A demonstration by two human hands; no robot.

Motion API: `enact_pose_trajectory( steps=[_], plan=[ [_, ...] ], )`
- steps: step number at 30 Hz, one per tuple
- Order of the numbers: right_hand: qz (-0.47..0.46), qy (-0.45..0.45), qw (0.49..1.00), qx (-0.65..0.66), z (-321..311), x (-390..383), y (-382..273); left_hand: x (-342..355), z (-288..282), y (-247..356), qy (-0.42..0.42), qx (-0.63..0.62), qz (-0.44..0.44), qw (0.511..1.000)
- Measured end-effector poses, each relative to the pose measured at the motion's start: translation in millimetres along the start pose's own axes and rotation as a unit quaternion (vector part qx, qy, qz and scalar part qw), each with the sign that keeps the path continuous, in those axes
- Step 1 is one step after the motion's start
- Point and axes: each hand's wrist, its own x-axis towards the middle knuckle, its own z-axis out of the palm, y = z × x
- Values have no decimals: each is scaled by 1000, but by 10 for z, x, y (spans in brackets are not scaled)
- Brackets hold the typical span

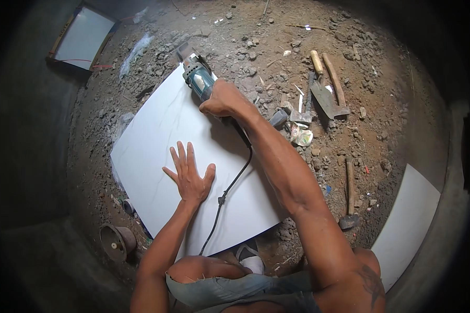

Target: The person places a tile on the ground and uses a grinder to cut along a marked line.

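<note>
A large white tile with faint grey veins lies tilted in front of me on the rough ground. My left hand presses flat on its middle, fingers spread. At the tile's far corner, my right hand is wrapped round the body of a teal angle grinder. The grinder's guard end sits over the tile's far edge, with haze about it; the disc itself is hard to make out. From the grinder a black power cord runs back across the tile toward my knees.
To the right lie a trowel, a wooden-handled hammer, a mallet and a crumpled wrapper. Another white tile leans at the right wall. A bucket stands left; a framed white panel is at the far left.
</note>
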Motion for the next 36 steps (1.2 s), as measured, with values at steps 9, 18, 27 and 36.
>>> enact_pose_trajectory(
  steps=[9, 18, 27, 36],
  plan=[
    [-1, 8, 1000, -10, 61, -67, 98, 5, 28, -7, 5, 11, 3, 1000],
    [-3, 21, 1000, -1, 77, -201, 162, 11, 6, 6, 0, -4, 6, 1000],
    [4, 12, 1000, 9, 52, -331, 204, 11, 40, -12, 1, 1, 6, 1000],
    [-12, 20, 1000, 2, 86, -401, 317, 24, 50, 11, 18, 4, 14, 1000]
  ],
)
